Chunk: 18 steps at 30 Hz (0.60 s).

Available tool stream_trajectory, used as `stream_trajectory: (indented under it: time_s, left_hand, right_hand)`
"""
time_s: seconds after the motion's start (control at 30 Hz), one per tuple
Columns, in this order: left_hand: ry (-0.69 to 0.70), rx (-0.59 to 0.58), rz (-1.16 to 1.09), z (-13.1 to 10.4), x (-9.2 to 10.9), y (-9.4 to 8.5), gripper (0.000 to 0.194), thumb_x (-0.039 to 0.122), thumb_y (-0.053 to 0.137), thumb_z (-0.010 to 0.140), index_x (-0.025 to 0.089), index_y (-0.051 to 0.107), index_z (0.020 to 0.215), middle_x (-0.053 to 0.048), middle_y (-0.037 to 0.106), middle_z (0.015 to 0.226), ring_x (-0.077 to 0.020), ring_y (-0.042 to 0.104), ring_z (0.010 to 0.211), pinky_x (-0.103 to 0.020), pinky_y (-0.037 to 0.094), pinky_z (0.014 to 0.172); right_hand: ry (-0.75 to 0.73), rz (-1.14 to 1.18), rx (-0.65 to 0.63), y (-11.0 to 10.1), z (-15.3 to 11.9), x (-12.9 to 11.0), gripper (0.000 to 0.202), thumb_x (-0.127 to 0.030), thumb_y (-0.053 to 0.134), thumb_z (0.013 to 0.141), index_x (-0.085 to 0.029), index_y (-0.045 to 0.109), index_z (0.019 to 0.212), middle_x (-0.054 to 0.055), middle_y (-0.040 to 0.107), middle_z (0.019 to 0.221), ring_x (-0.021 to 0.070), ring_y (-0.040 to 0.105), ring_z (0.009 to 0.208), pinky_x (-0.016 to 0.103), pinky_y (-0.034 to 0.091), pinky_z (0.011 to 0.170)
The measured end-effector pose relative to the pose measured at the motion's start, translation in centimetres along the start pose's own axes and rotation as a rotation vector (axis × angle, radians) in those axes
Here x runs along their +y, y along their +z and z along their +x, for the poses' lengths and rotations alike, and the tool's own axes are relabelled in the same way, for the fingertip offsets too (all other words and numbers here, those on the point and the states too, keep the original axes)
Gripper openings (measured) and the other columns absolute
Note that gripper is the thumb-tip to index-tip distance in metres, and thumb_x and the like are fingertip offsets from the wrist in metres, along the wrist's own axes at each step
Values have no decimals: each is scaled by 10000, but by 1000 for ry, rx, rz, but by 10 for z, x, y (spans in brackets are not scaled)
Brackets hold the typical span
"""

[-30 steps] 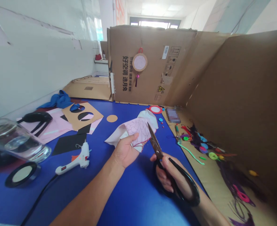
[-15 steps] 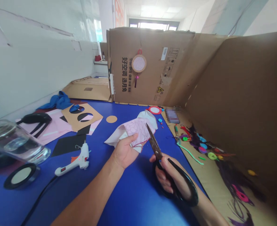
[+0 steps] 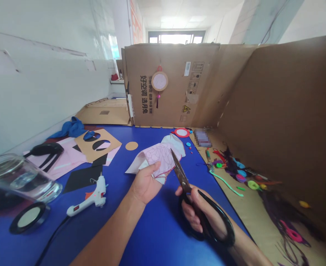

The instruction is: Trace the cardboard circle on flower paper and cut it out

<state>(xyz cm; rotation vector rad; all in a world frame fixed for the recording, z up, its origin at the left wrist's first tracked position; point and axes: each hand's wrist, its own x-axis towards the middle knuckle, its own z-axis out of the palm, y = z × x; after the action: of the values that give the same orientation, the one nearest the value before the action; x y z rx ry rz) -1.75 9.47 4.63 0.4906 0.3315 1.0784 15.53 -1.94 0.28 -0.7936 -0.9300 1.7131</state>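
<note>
My left hand point(image 3: 148, 181) is closed on a folded piece of pale lilac patterned fabric point(image 3: 160, 157), thumb on top. Its lower and right edges look notched, with reddish trim, and a whitish part sticks out behind. In my right hand point(image 3: 197, 208) is a pair of black-handled scissors point(image 3: 183, 177), fingers wrapped through the loops. The dark blades point up and away, their tips at the fabric's right side, looking nearly closed. Beyond the fabric lies a red-rimmed white disc point(image 3: 182, 132). A tan cardboard disc point(image 3: 131, 146) rests to the left.
A white glue gun point(image 3: 92, 199) lies left, beside a glass jar point(image 3: 21, 177) and a roll of tape point(image 3: 30, 218). Cut card point(image 3: 82, 181) and pink sheets sit behind. Cardboard walls point(image 3: 207, 85) enclose the back and right; a phone point(image 3: 203, 137) and colourful cords point(image 3: 240, 171) lie along the right.
The view has tilted up slightly, so everything sits a little lower. Both hands keep their hold, and the scissors stay at the fabric's right edge.
</note>
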Motion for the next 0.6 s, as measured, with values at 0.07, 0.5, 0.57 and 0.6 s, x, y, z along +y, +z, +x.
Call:
stream_trajectory:
  time_s: [0.07,0.5,0.57,0.6]
  left_hand:
    - [2,8,8,0,0,0,746,33,729,871,238,617,1580,-135,776,1439,-325,744,1326,-479,531,1224]
    - [14,60,11,2,0,-3,738,10,682,895,230,599,1595,-148,759,1465,-322,735,1345,-519,505,1257]
    - [13,52,4,2,0,-3,728,7,681,895,227,611,1585,-150,765,1454,-322,739,1338,-518,503,1259]
    - [14,48,2,2,-1,-3,722,7,681,895,225,615,1581,-150,767,1451,-321,739,1338,-515,502,1261]
  right_hand:
    - [-5,13,-10,0,1,0,542,-717,680,1030,-202,670,1199,-74,476,691,62,300,507,150,325,406]
    - [-6,31,-22,-3,6,3,531,-697,700,1028,-194,676,1195,-73,492,686,61,325,508,147,339,404]
    - [-6,31,-25,-4,6,3,527,-696,696,1031,-196,676,1197,-73,490,687,62,327,509,148,341,406]
    - [-8,30,-28,-4,5,3,528,-697,696,1030,-196,676,1196,-73,489,687,62,328,509,148,341,407]
